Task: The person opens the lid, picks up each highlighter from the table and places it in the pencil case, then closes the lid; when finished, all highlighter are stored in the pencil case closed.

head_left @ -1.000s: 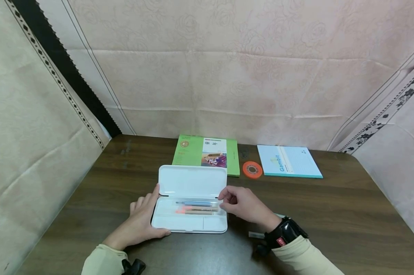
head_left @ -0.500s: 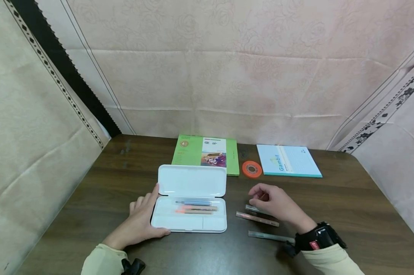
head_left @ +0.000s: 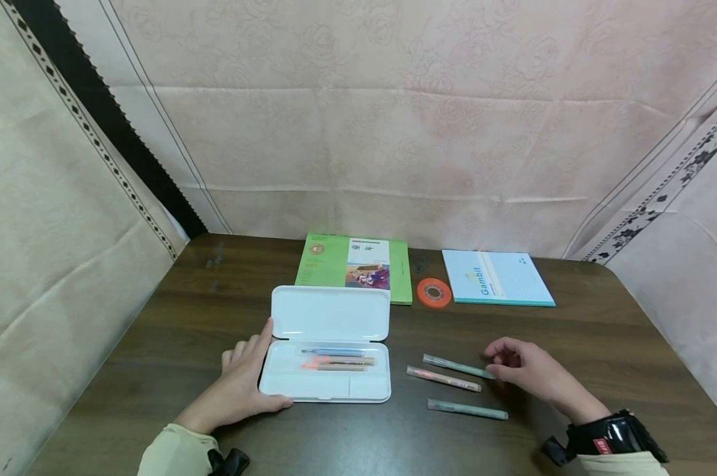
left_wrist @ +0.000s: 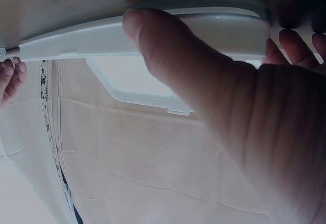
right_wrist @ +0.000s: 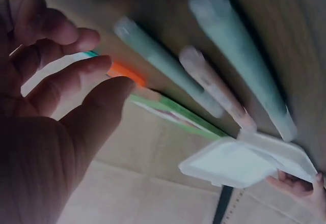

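Note:
A white pencil case [head_left: 311, 390] stands with its lid up; inside lie a blue pen [head_left: 335, 352] and two pink-and-beige pens [head_left: 342, 367]. My left hand [head_left: 239, 383] grips its left end, the thumb against the front wall and the fingers along the side. To the right of the case, two grey-green markers [head_left: 467, 409] [right_wrist: 165, 63] and a pinkish marker [head_left: 444, 379] lie on the table. My right hand [head_left: 528, 370] is at the right end of the farthest marker, fingers loosely bent, holding nothing.
Behind the case lie a green book [head_left: 401, 264] and, to its right, a light blue notebook [head_left: 513, 277]. An orange ring-shaped roll [head_left: 434, 293] sits between them. Patterned cloth [head_left: 394, 132] hangs behind the dark wooden table [head_left: 215, 291].
My right hand has moved from the right end of the pencil case rightward past the markers, uncovering them. My left hand stays on the case.

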